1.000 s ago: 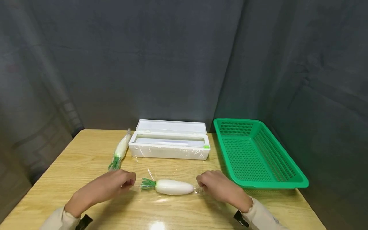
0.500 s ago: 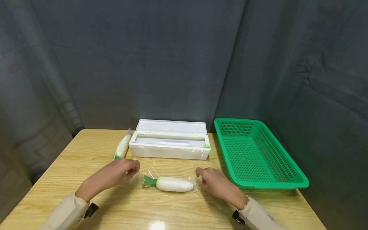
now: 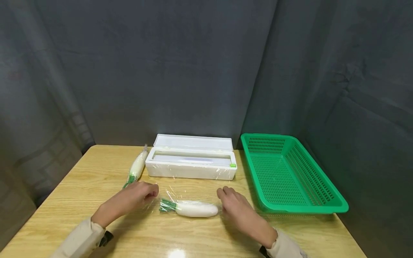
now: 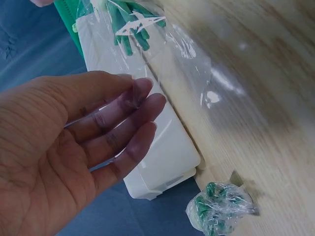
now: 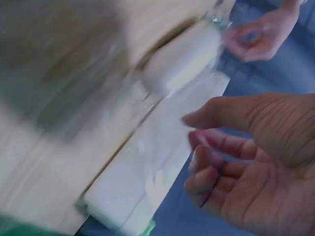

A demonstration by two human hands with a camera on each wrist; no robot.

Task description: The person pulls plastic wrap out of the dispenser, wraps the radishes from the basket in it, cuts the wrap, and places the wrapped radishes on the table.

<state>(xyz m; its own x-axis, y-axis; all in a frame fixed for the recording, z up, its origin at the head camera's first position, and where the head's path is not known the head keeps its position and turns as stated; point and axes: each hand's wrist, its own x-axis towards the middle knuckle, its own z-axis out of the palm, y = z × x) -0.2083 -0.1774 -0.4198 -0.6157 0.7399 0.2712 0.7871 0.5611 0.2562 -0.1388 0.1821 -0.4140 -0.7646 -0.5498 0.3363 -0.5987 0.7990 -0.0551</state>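
A white radish with green leaf stalks (image 3: 196, 209) lies crosswise on the table, clear plastic wrap (image 4: 189, 46) over and around it. At its leafy end, my left hand (image 3: 138, 195) pinches the wrap's edge between thumb and fingertips. My right hand (image 3: 237, 209) is beside the tapered end, thumb and forefinger brought close together at the wrap; the right wrist view is blurred there. Behind the radish stands a white wrap dispenser box (image 3: 191, 172) with its lid up. A second radish (image 3: 138, 165), wrapped in film, lies left of the box.
A green plastic basket (image 3: 322, 208) stands at the right of the wooden table (image 3: 193, 240), behind my right forearm. Dark curtains (image 3: 206, 71) hang behind and on both sides. The box has a small green slider (image 3: 233, 165) at its front right.
Both hands have moved slightly inward, the left also farther from me. Glinting folds of wrap now show over the radish and its leaves. The box and basket stay put.
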